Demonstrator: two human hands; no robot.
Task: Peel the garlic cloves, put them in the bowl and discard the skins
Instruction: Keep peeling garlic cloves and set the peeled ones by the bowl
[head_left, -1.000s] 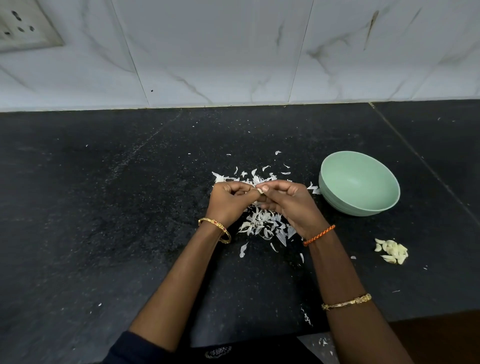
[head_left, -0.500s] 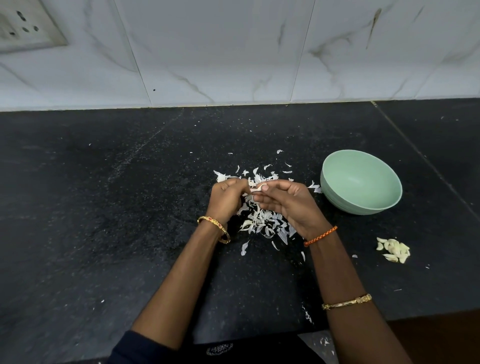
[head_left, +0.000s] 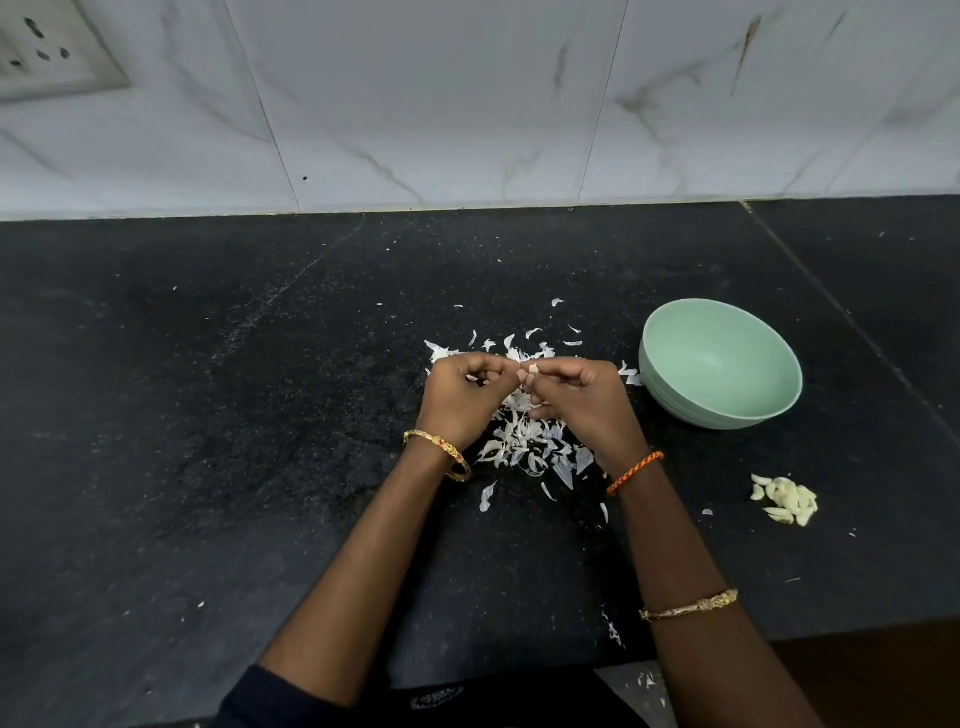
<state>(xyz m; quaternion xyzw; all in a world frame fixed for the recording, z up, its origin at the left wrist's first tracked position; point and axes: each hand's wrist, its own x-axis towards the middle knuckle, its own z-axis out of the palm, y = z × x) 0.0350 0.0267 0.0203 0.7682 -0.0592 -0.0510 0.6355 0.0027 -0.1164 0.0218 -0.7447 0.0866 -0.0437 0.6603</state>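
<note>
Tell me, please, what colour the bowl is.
The bowl is pale mint green, per the head view.

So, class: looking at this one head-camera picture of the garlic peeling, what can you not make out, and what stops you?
- Garlic clove: too small, mostly hidden by the left hand and right hand; how much skin remains is unclear.
- Skins: partly covered by both hands.
- Bowl: near wall hides part of the bottom.
- Socket: cut off by the left edge.
</note>
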